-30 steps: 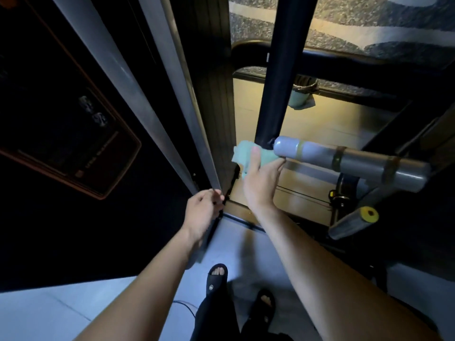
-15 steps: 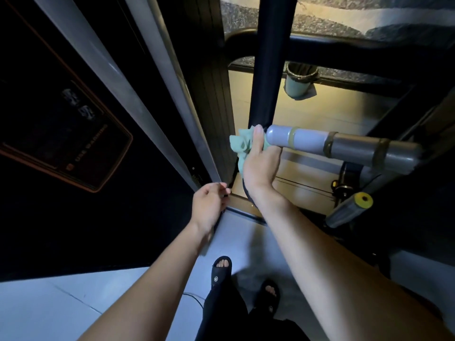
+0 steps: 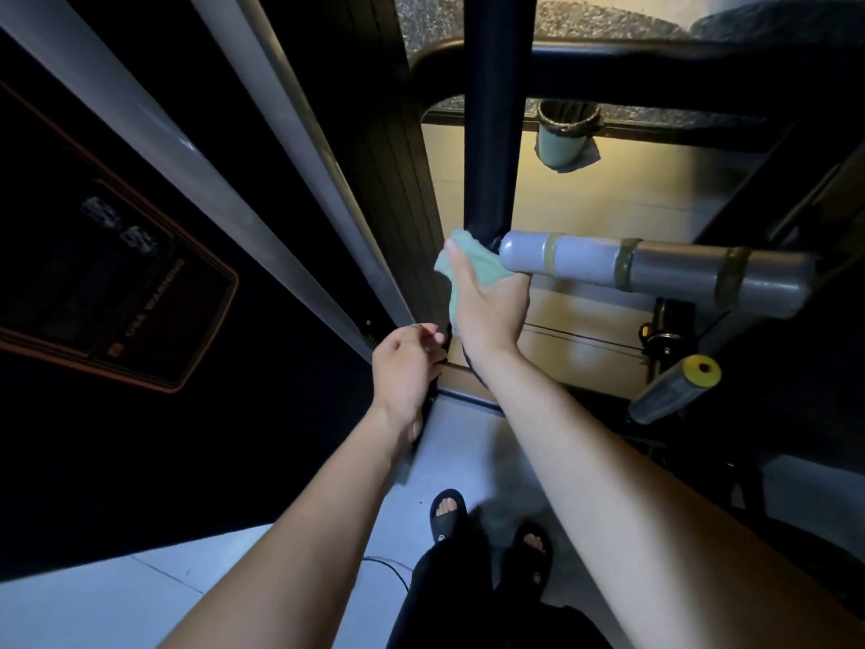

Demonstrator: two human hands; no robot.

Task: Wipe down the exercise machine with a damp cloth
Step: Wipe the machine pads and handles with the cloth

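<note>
The right hand (image 3: 487,306) presses the cloth (image 3: 472,269) against the post (image 3: 491,133), whose long axis runs upward from it; the left hand (image 3: 407,363), loosely curled, holds nothing visible.

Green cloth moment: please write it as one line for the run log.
right hand: presses green cloth on black post beside grey roller | left hand: loosely curled, holds nothing | step: wiping
</note>
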